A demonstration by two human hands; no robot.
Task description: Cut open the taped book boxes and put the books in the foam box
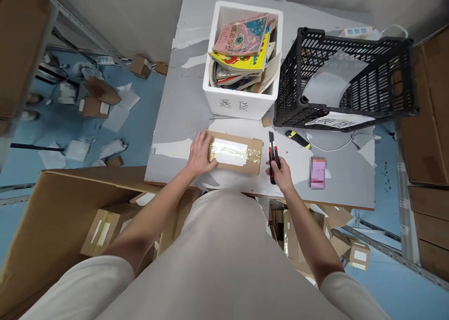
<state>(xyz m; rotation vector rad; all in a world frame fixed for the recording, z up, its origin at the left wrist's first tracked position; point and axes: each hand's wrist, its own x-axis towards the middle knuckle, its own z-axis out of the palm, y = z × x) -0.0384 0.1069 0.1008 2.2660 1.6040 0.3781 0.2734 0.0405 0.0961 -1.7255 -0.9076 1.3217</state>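
Note:
A small cardboard box point(254, 157) with a white label and shiny clear tape lies flat on the table point(168, 123) in front of me. My left hand point(201, 155) rests on the box's left end, thumb on its top and fingers along the far left corner. To the right of the box, my right hand point(279, 171) is closed around a black and red box cutter point(272, 154). Its blade end points away from me, apart from the cardboard. The near part of the cutter is partly covered by my fingers.
Behind the box stand a white foam bin point(242, 102) of books and a black plastic crate point(291, 86). A yellow and black cutter point(298, 139) and a blurred pink item point(318, 172) lie at right. A large open carton point(70, 184) borders the table's near left.

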